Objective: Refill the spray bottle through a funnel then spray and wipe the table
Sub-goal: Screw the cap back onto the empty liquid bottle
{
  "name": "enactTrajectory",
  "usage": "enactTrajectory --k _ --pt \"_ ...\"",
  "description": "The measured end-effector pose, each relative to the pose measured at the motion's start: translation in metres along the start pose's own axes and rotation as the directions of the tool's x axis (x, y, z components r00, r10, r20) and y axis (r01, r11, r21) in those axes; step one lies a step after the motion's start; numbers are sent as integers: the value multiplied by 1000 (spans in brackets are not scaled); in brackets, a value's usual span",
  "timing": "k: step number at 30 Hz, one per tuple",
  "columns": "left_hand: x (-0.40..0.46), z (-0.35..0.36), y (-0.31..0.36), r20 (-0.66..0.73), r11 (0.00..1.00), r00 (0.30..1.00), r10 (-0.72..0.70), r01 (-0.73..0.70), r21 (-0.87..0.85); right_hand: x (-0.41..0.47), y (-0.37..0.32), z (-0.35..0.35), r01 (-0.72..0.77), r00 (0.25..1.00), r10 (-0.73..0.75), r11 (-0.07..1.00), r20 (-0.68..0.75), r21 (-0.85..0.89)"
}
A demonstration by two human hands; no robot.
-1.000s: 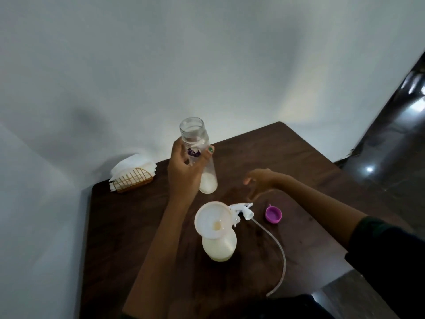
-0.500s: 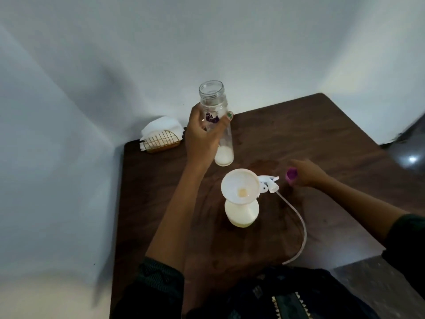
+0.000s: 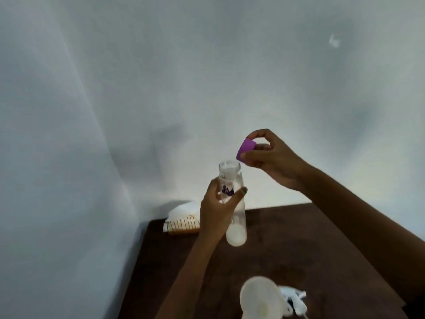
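My left hand (image 3: 216,210) grips a clear refill bottle (image 3: 232,203) upright above the table, its mouth uncovered and a little white liquid at its bottom. Just above and to the right of that mouth, my right hand (image 3: 273,157) pinches the purple cap (image 3: 245,149). At the bottom edge of the view stands the white funnel (image 3: 257,295), blurred, with the spray bottle under it hidden. Beside the funnel lies the white spray head (image 3: 296,300) on the dark wooden table (image 3: 287,245).
A wire holder with white napkins (image 3: 184,217) sits in the table's far left corner against the white walls. The table's left edge runs close along the left wall.
My right hand has picked the purple cap up from the table and raised it beside the bottle's mouth. The bottle is lifted higher, and the view has tilted up.
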State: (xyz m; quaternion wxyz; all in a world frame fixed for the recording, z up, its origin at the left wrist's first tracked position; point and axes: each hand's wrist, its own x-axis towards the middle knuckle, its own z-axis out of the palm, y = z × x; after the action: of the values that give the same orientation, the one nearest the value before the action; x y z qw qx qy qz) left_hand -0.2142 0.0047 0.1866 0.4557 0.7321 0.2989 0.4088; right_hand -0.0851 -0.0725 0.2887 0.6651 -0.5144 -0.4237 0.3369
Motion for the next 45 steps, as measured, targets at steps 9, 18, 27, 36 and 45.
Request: enactTrajectory --k 9,18,27,36,45 --pt "24 -26 32 17 998 998 63 -63 -3 29 -35 37 228 973 -199 918 120 -325" --pt "27 -37 46 18 995 995 102 -102 -11 38 -57 29 275 929 -79 801 361 -532" --pt "28 -37 49 108 992 987 121 -117 -43 45 -96 29 355 806 193 600 560 -717" --pt "25 -32 51 111 993 987 119 -120 6 36 -103 59 278 933 235 5 272 -961" --pt "21 -32 54 162 993 981 110 -114 11 39 -112 61 251 897 367 36 246 -967"
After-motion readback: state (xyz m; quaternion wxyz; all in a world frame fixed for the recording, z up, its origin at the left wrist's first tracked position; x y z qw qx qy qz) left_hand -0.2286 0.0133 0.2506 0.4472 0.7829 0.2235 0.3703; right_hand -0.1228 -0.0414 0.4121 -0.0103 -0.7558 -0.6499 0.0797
